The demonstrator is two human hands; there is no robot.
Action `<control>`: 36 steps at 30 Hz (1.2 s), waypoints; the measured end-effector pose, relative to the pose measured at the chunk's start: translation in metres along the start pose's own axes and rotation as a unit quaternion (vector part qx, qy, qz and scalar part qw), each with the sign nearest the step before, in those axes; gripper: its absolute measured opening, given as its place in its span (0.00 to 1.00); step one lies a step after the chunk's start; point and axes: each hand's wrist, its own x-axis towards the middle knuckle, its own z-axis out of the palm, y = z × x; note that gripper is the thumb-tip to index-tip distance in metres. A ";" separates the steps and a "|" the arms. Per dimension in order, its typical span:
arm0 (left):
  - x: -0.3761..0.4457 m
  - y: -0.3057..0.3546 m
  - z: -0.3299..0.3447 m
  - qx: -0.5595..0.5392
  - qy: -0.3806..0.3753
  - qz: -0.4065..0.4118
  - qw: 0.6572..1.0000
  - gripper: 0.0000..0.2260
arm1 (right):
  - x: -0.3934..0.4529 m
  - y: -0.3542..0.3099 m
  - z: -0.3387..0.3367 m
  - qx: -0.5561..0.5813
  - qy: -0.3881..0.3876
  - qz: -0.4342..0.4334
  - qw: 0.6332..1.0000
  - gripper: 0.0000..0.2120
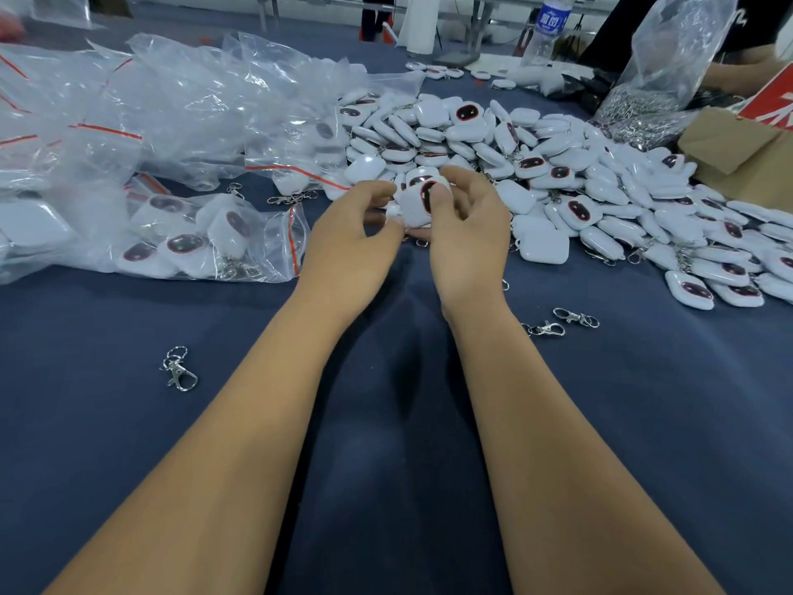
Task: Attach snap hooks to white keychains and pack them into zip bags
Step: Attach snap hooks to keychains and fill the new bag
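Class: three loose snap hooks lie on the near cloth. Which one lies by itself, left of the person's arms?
The snap hook with its ring end farthest from the person; the other two lie together right of the arms.

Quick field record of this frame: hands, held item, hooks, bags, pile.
left hand: pinches the held keychain's lower left edge
right hand: grips the held keychain, thumb on its face
held keychain: white, dark oval face showing
loose snap hooks: one left of the arms, two to the right
filled zip bag: lies left, holds keychains
keychain pile: on blue table, right of centre
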 end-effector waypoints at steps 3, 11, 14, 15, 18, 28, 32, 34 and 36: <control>0.002 -0.002 -0.001 -0.105 -0.020 -0.072 0.992 0.15 | -0.001 0.002 0.004 0.149 -0.072 0.076 0.983 0.08; 0.005 -0.005 -0.006 -0.175 0.004 -0.100 0.979 0.09 | 0.001 0.005 0.007 0.209 -0.123 0.135 0.961 0.17; 0.007 -0.005 -0.005 -0.193 0.001 -0.108 0.975 0.09 | 0.005 0.008 0.005 0.196 -0.114 0.130 0.965 0.13; 0.007 -0.005 -0.005 -0.196 -0.002 -0.106 0.975 0.10 | 0.005 0.009 0.004 0.193 -0.122 0.126 0.965 0.11; 0.007 -0.005 -0.007 -0.205 0.001 -0.100 0.974 0.11 | 0.005 0.009 0.005 0.180 -0.140 0.125 0.966 0.08; 0.007 -0.004 -0.007 -0.193 -0.003 -0.124 0.973 0.06 | 0.004 0.013 0.007 0.102 -0.136 0.103 0.980 0.08; 0.007 -0.003 -0.008 -0.179 0.006 -0.125 0.976 0.05 | 0.004 0.012 0.006 0.094 -0.145 0.104 0.979 0.09; 0.007 -0.003 -0.008 -0.181 0.009 -0.130 0.975 0.05 | 0.004 0.012 0.006 0.096 -0.146 0.105 0.979 0.10; 0.007 -0.004 -0.008 -0.184 0.010 -0.134 0.974 0.04 | 0.004 0.012 0.007 0.105 -0.149 0.107 0.977 0.08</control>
